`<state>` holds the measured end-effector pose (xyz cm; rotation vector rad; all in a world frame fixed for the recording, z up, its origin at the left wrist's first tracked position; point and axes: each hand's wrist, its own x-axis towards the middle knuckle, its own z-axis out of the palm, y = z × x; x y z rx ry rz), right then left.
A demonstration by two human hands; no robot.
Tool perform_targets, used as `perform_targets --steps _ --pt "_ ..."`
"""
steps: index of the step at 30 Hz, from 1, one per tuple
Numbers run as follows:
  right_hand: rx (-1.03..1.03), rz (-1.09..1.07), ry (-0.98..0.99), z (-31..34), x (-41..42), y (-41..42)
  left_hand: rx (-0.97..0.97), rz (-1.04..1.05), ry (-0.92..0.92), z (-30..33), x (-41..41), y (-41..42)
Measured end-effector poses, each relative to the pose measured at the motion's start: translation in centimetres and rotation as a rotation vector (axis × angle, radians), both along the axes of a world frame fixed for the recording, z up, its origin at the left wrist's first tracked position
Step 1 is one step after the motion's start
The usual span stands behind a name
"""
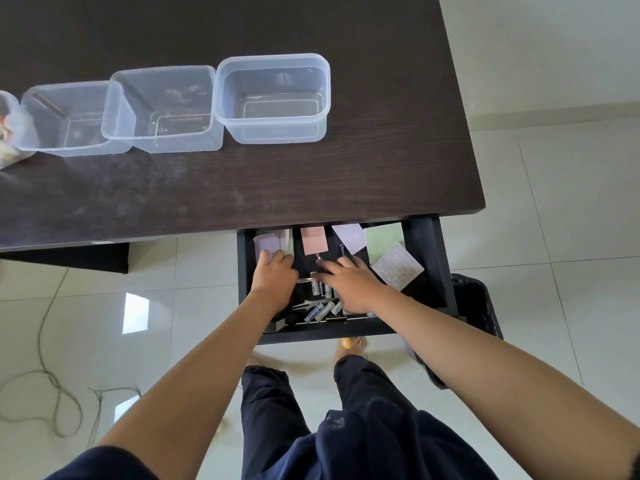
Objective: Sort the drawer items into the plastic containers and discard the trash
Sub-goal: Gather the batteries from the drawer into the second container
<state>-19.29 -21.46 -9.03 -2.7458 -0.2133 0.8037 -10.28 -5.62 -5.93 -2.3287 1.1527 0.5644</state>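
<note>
The dark drawer (429, 258) is pulled out under the table's front edge. It holds a lilac note pad (265, 242), a pink pad (313, 240), a green pad (382, 239), two dotted paper pieces (398, 268), a small screw (319, 258) and several batteries (317, 311). My left hand (275, 277) is curled, its fingertips at the lilac pad's near edge; what it grips is hidden. My right hand (351, 282) lies flat, fingers spread over the batteries, reaching toward the screw. Three clear plastic containers (273, 98) (162, 110) (69, 121) stand in a row on the table.
The dark wooden table (277, 181) fills the upper view. At its far left edge a fourth container (7, 116) holds something. A black bin with a liner (476, 306) stands on the tiled floor right of the drawer. Cords (52, 382) lie on the floor at left.
</note>
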Motion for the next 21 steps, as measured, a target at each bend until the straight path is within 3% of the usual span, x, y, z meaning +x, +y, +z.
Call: perform_targets --steps 3,7,12,14,18,21 --pt "-0.047 0.080 0.024 -0.1 0.0 0.1 -0.059 0.072 -0.015 -0.4 -0.2 -0.3" --pt "-0.039 0.033 -0.024 0.2 -0.6 -0.9 -0.199 0.200 0.074 -0.7 -1.4 -0.4" --pt "0.011 -0.005 0.004 0.1 -1.5 -2.9 -0.389 0.631 0.483 -1.7 -3.3 -1.1" --pt "0.065 -0.069 -0.015 0.3 -1.4 -3.4 -0.395 0.655 0.569 -2.0 -4.0 -1.7" --pt "0.074 -0.423 -0.043 0.5 -0.5 -3.7 -0.357 0.631 0.561 -2.2 -4.7 -2.8" --pt "0.034 -0.484 -0.018 0.2 0.1 -3.6 -0.334 0.590 0.565 -2.3 -4.7 -3.4"
